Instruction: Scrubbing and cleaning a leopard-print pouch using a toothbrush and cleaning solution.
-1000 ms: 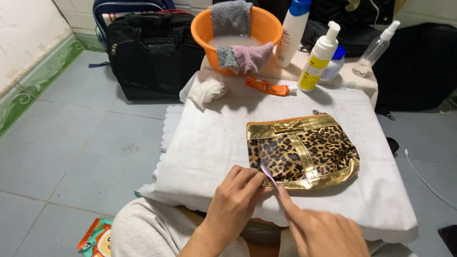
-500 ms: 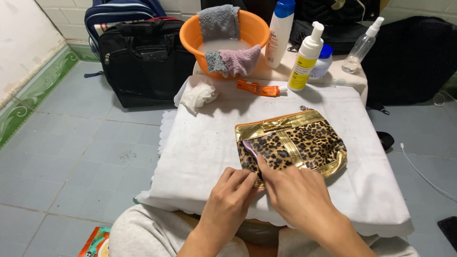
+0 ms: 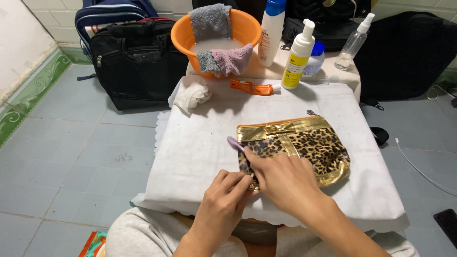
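A leopard-print pouch with gold trim and a gold bow (image 3: 304, 143) lies flat on a white cloth (image 3: 200, 147) over a small table. My right hand (image 3: 285, 183) rests on the pouch's lower left part and is shut on a small purple brush (image 3: 234, 143), whose head sticks out over the pouch's left edge. My left hand (image 3: 226, 200) pinches the pouch's bottom left corner and holds it against the cloth.
At the back stand an orange basin (image 3: 216, 35) of cloudy water with grey and pink rags, a tall white bottle (image 3: 270, 31), a foam pump bottle (image 3: 296, 57), a clear spray bottle (image 3: 352, 43), an orange tool (image 3: 250, 87) and a crumpled white cloth (image 3: 192, 94). A black bag (image 3: 135, 62) sits on the tiled floor.
My right hand has moved up from the near table edge onto the pouch, carrying the purple brush up its left side. The left hand keeps pinching the bottom corner.
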